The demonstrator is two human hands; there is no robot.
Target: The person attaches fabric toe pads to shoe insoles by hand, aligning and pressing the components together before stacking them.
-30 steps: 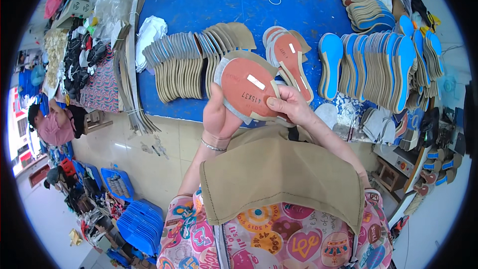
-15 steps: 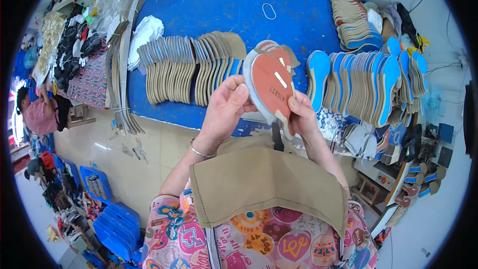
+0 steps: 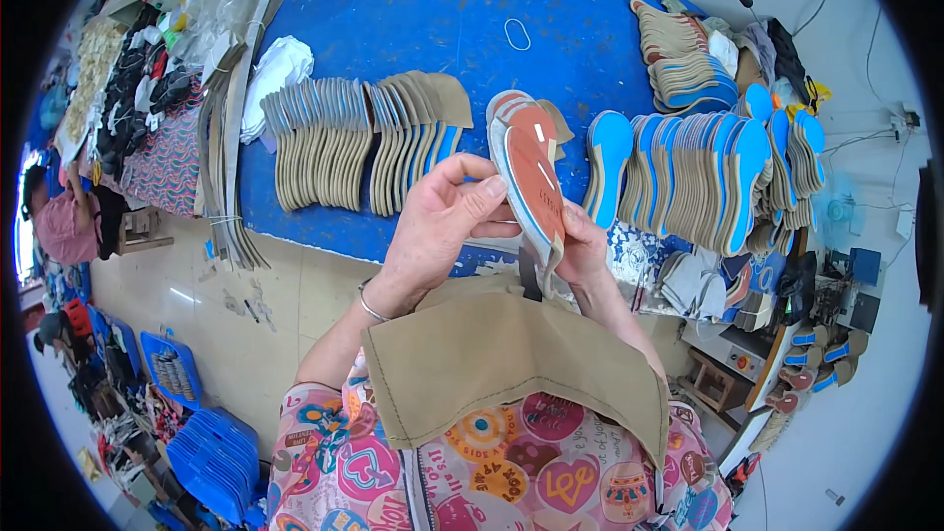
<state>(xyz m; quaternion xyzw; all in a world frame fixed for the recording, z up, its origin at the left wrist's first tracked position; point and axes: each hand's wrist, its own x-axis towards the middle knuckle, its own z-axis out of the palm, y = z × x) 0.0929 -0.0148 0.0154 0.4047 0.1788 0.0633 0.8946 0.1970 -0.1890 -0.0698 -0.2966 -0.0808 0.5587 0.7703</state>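
Observation:
A reddish-brown shoe insole (image 3: 532, 169) with a pale fuzzy edge and small white strips is held up tilted in front of my chest. My left hand (image 3: 450, 218) has its thumb and curled fingers closed at the insole's left edge. On the other side, my right hand (image 3: 584, 244) pinches its narrow lower right part, with some fingers hidden behind it. More red insole edges show at its upper end; whether they belong to the held piece or lie behind it I cannot tell. Close by on the blue table (image 3: 447, 15) stands a leaning row of tan insoles (image 3: 317, 157).
To the right are rows of blue-topped insoles (image 3: 688, 172) and a further stack (image 3: 688, 69) at the back. A white string loop (image 3: 517, 34) and crumpled white paper (image 3: 280, 74) lie on the table. Long tan strips (image 3: 224, 167) hang at its left edge. Blue crates (image 3: 214, 462) stand on the floor.
The insole has turned more edge-on and its face is seen more narrowly. My right hand has slid lower behind it. The whole view has shifted slightly.

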